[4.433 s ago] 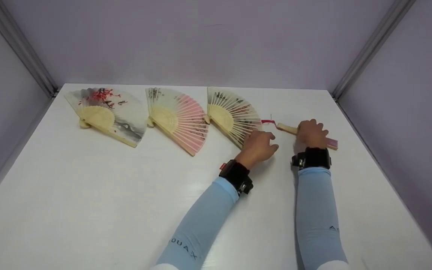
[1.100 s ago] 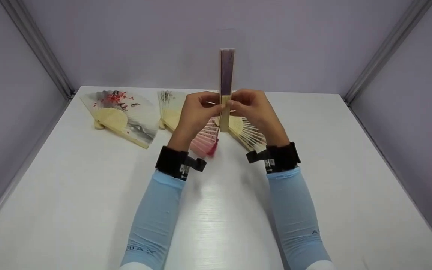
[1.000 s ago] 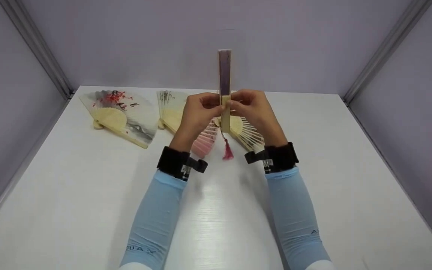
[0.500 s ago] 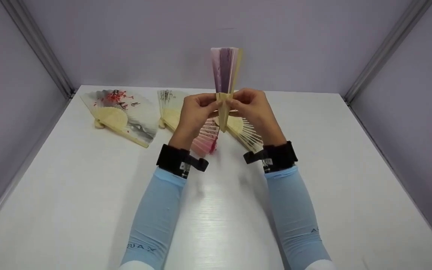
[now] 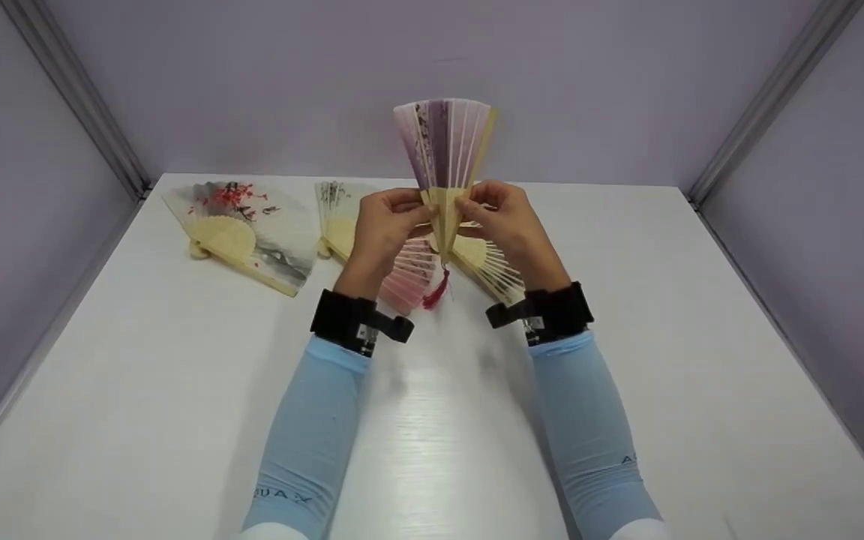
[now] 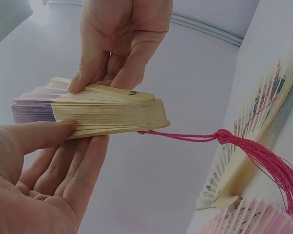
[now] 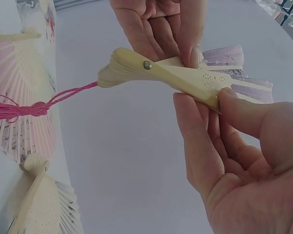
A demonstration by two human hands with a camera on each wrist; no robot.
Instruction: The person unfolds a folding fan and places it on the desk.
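A purple folding fan with pale wooden ribs stands upright above the table, spread part way. My left hand pinches its left side near the lower ribs between thumb and fingers. On the other side, my right hand pinches the right guard stick the same way. The metal pivot shows near the narrow end in the right wrist view. From that end hangs a pink-red tassel. In the left wrist view many ribs remain stacked together beside the left thumb.
Spread fans lie along the table's back: one with red blossoms at left, a pink one and a pale one behind my hands and partly hidden. Grey-white walls enclose the white table at back and sides.
Earlier the folded fan lay at the table's right under my right hand. Both hands then held it upright at the centre; since half a second ago it has spread wider, and the tassel has swung.
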